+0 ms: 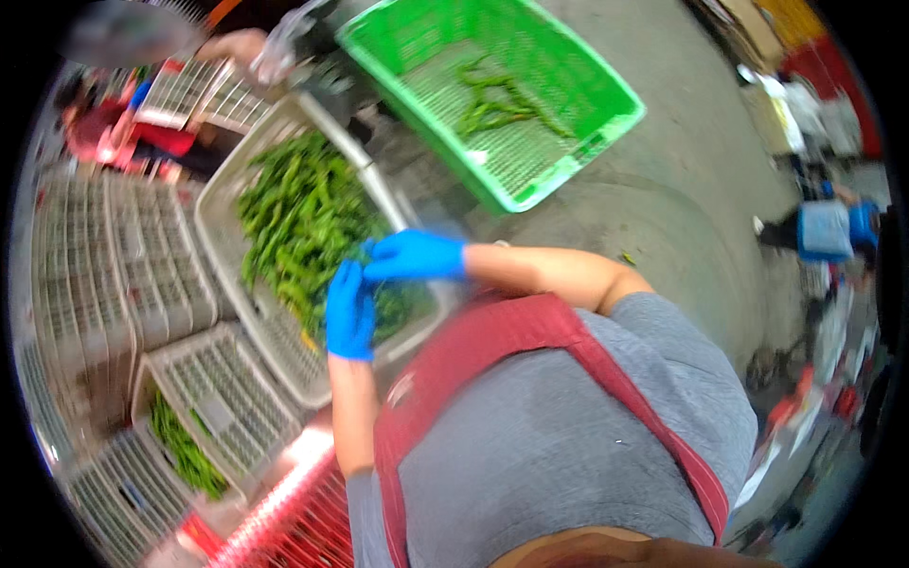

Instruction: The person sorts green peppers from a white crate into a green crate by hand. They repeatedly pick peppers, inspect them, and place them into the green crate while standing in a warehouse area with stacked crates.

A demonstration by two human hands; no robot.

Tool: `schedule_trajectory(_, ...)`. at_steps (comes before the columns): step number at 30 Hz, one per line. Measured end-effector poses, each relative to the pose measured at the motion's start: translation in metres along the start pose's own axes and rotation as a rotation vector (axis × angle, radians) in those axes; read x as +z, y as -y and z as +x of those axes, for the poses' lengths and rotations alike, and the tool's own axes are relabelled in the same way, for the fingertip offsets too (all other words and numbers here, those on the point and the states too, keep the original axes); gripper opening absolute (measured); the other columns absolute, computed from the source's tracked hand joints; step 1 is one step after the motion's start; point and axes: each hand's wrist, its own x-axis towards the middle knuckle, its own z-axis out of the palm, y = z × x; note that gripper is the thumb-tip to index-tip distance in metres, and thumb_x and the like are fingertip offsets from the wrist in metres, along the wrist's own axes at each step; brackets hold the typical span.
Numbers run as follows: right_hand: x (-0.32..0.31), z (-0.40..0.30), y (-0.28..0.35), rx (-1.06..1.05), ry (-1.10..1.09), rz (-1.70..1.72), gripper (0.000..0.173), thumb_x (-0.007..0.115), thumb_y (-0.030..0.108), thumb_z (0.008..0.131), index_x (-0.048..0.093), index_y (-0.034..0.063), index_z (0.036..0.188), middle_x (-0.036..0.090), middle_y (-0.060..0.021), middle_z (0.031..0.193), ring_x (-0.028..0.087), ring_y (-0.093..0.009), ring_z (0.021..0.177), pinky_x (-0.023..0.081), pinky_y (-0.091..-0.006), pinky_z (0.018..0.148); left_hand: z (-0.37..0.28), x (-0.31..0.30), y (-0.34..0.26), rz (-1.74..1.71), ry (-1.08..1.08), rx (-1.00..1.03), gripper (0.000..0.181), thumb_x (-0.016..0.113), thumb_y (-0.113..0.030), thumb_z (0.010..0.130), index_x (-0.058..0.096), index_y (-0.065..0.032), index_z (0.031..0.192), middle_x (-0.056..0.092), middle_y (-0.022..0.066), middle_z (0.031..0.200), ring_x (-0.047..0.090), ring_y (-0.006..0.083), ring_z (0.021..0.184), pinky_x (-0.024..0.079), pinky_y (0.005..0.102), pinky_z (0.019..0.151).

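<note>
Before me stands a pale plastic crate (252, 312) with a heap of green chili peppers (302, 206) in it. My left hand (349, 312), in a blue glove, is over the near part of the heap with its fingers pointing up. From the right comes my right hand (415, 255), also gloved in blue. The fingertips of both hands meet above the peppers. Blur hides whether anything is pinched between them. Darker green peppers (394, 309) lie below my hands at the crate's near end.
A bright green crate (603, 92) with a few peppers stands on the concrete floor (682, 206). Stacked pale crates (128, 248) line the left, and a red crate (298, 525) is at the bottom. Another person's plastic-gloved hand (273, 60) reaches in at the top left.
</note>
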Motion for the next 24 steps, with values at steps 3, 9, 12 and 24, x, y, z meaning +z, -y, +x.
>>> schedule_trajectory(3,-0.019,-0.013,-0.014,0.047,-0.055,0.192,0.040,0.064,0.037,0.085,0.065,0.0025,0.105,0.066,-0.0103,0.100,0.058,-0.015,0.086,0.046,-0.0343,0.080,0.014,0.033,0.003,0.214,-0.059,-0.016,0.042,0.053,-0.017,0.093,0.048,0.0001,0.131,0.055,0.0084,0.119,0.054,0.0146,0.099,0.042,0.0293,0.086)
schedule_trajectory(9,-0.125,-0.065,0.000,-0.128,-0.449,0.359,0.024,0.059,0.026,0.086,0.070,0.0087,0.098,0.067,-0.0048,0.094,0.060,-0.014,0.081,0.047,-0.0303,0.075,0.014,0.051,-0.016,0.461,-0.052,-0.002,0.039,0.053,-0.018,0.092,0.053,-0.0060,0.129,0.057,-0.0003,0.115,0.045,0.0073,0.081,0.036,0.0192,0.075)
schedule_trajectory(12,-0.215,-0.077,0.008,-0.069,-0.691,0.249,0.029,0.050,0.027,0.090,0.068,0.0075,0.101,0.065,-0.0032,0.098,0.056,-0.011,0.088,0.045,-0.0257,0.076,0.008,0.010,-0.004,0.414,-0.172,0.003,0.036,0.052,-0.020,0.093,0.056,-0.0062,0.126,0.057,-0.0057,0.113,0.041,0.0053,0.077,0.035,0.0206,0.071)
schedule_trajectory(24,-0.270,-0.085,-0.072,-0.062,-1.293,0.273,0.037,0.055,0.031,0.088,0.061,0.0105,0.118,0.061,-0.0026,0.114,0.054,-0.016,0.100,0.044,-0.0323,0.080,-0.013,-0.102,0.013,1.251,-0.336,0.051,0.028,0.061,-0.016,0.084,0.066,-0.0170,0.112,0.062,0.0074,0.095,0.058,0.0216,0.085,0.046,0.0336,0.076)
